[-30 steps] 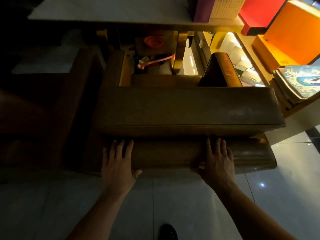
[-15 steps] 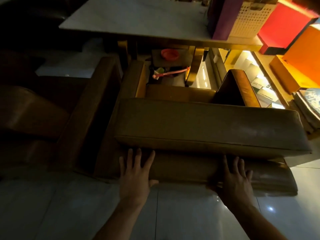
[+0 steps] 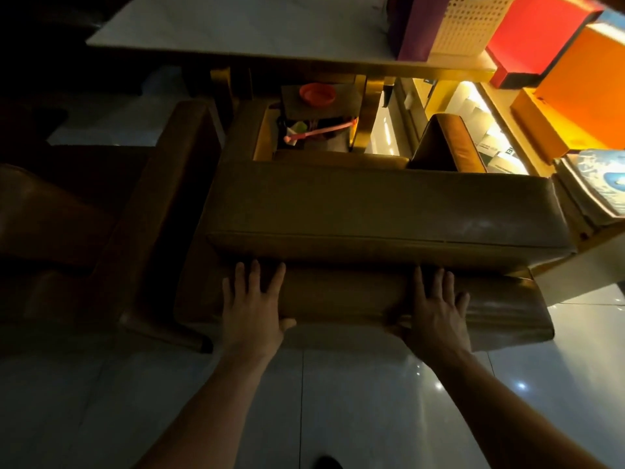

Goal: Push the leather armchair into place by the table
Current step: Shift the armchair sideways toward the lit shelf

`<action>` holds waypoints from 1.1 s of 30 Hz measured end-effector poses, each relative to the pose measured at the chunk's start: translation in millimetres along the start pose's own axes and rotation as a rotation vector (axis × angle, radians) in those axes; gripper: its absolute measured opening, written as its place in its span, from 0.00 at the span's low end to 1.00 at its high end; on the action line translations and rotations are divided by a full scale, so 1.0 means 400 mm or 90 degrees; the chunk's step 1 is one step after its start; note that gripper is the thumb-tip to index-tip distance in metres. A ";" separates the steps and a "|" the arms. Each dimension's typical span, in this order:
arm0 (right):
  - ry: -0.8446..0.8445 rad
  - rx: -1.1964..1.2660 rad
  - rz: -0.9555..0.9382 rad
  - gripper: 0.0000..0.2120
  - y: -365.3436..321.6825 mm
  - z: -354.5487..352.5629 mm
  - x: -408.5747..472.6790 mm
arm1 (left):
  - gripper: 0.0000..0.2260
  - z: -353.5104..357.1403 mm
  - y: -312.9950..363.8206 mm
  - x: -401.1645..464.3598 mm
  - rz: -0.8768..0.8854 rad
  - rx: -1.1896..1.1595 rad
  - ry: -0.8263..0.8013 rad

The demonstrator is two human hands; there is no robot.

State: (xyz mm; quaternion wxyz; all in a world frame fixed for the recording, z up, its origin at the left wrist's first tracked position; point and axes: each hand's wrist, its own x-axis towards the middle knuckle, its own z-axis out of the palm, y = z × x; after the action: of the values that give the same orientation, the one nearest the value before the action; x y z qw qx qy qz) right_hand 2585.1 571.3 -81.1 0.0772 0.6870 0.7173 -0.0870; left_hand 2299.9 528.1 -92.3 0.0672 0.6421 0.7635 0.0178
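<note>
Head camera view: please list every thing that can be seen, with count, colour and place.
leather armchair: one, tan-brown, centre, its front under the table edge
second armchair: one, brown, on its left side, in shadow
table: one, pale top with gold frame, top
red dish: one, under the table
pink strap: one, below the dish
white perforated basket: one, on the table, right
purple box: one, beside the basket
red box: one, top right
orange boxes: two, right edge
floor: glossy pale tiles, bottom
hands: left hand and right hand, both flat on the armchair's back
</note>
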 end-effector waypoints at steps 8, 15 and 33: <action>0.004 0.060 -0.111 0.48 -0.115 -0.022 -0.032 | 0.44 -0.020 0.078 -0.017 0.102 -0.043 0.017; -0.016 0.053 -0.103 0.41 -0.115 -0.013 -0.026 | 0.36 -0.003 0.084 -0.019 0.101 -0.048 0.008; -0.064 0.037 -0.094 0.41 -0.123 -0.031 -0.026 | 0.35 -0.043 0.091 -0.007 0.092 -0.088 -0.042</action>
State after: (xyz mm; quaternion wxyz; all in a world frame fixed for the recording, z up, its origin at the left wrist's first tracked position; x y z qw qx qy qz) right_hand 2536.4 562.1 -65.8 0.0865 0.6290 0.7583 -0.1479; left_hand 2333.9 532.9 -70.8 0.1352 0.6894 0.7096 0.0539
